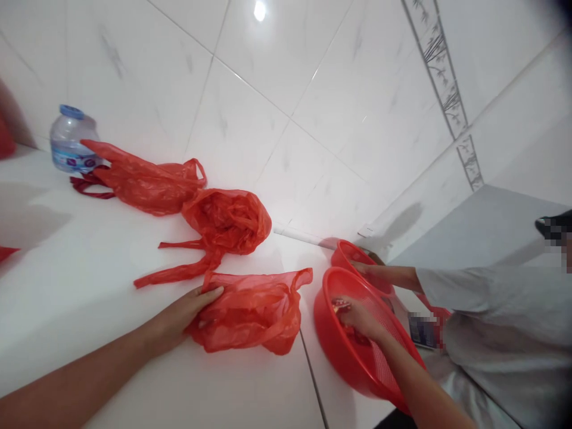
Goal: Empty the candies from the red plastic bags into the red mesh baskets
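Observation:
My left hand (192,316) grips the near rim of a red plastic bag (254,313), thumb on top and the other fingers hidden behind the plastic. The bag's mouth gapes upward, and I cannot make out anything inside it. On the right, my right hand (360,319) reaches into a red plastic basket (328,345) with mesh sides. Its fingers are closed on a small shiny red packet (341,305). More red shapes lie under that hand, too hidden to tell apart. The basket stands just right of the bag.
Two more red plastic bags (152,185) (230,220) lie along the tiled wall (250,119), beside a clear bottle (74,140) with a blue cap. A co-worker in a grey shirt (504,322) has a hand (364,268) in a second red basket (343,255) behind mine.

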`<state>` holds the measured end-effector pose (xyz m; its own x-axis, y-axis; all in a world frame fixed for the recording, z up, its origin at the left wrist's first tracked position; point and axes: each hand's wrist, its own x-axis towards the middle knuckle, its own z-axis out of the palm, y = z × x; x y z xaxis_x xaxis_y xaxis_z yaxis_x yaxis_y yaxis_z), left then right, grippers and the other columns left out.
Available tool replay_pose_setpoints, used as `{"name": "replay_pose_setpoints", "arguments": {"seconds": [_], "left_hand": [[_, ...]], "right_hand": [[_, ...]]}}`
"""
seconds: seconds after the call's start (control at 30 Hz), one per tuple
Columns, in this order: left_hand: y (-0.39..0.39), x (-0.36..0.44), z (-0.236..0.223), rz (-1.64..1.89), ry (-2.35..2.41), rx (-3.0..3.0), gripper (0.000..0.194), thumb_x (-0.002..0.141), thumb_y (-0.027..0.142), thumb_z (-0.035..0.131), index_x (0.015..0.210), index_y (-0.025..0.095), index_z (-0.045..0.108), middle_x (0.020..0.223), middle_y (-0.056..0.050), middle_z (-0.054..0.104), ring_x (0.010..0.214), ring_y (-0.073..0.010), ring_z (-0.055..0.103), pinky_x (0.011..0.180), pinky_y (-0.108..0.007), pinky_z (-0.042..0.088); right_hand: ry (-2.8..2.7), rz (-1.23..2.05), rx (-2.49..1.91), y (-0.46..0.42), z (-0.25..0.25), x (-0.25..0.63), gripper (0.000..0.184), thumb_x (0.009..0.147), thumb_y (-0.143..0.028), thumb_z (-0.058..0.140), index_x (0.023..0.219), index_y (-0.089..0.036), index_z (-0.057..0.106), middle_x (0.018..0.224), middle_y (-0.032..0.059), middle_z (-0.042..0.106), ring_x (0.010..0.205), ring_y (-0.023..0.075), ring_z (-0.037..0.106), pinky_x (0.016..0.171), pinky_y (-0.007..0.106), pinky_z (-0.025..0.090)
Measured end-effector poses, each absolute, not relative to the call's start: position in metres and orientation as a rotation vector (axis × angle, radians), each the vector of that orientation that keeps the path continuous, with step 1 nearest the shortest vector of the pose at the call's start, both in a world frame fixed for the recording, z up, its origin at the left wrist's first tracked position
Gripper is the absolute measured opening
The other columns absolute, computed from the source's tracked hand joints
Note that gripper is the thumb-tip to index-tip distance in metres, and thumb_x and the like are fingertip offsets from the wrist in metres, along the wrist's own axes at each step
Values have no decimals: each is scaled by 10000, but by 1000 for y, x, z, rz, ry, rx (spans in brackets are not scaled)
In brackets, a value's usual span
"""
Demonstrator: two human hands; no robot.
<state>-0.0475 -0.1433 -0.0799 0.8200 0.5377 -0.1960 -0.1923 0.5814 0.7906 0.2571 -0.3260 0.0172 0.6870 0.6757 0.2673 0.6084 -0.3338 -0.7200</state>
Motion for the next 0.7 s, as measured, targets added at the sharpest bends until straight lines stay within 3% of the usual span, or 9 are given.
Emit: {"name": "replay_pose_setpoints", "arguments": {"seconds": [0.23, 0.37, 0.53, 0.7], "left_hand": [[-147, -43, -75, 473, 424, 858, 395, 788, 484, 597, 1069, 210, 645, 985, -78, 708, 876, -234, 653, 801, -345, 505], [-154, -41, -77, 492, 398, 866, 379, 783, 472, 604, 1043, 200, 654, 943, -77, 709, 854, -242, 651, 773, -344, 500], [-159, -41, -85, 516, 381, 822, 329, 789, 459, 609, 981, 195, 649, 874, -60, 689, 806, -219, 626, 713, -311, 478], [-158, -37, -92, 601, 351, 726, 373, 814, 529, 550, 909, 179, 640, 632, -10, 594, 600, -146, 539, 575, -253, 419]], "right_hand": [[-925, 299, -1729, -317, 58, 268, 441, 538, -260, 775, 945, -167, 634, 736, 17, 649, 587, 148, 586, 551, 279, 469], [-911, 364, -1395, -286, 58, 219, 490, 576, -251, 784, 1027, -198, 600, 788, 5, 659, 610, 138, 600, 580, 281, 494], [-799, 238, -1155, -235, 25, 142, 394, 659, -281, 734, 1019, -200, 593, 818, -7, 651, 659, 127, 610, 650, 283, 514], [-817, 123, -1348, -209, -38, 114, 375, 729, -309, 658, 1084, -223, 576, 1027, 23, 642, 883, 166, 625, 817, 320, 506]]}}
